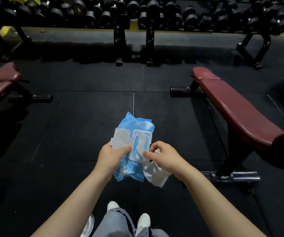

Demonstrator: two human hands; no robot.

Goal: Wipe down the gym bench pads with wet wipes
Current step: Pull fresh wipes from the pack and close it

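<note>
Left grip (111,155) curls round the blue wipes pack (134,127), thumb on its flipped-open rigid lid (120,139); right grip (161,155) pinches a limp white wipe (155,175) beside the opening. Pack looks soft, crinkly, likely slippery; hold it by the stiff lid frame. Maroon padded bench (237,110) stands right, apart.

Blue wet-wipe pack (134,127), white lid (120,140) flipped open, beside maroon bench pad (237,110).
</note>
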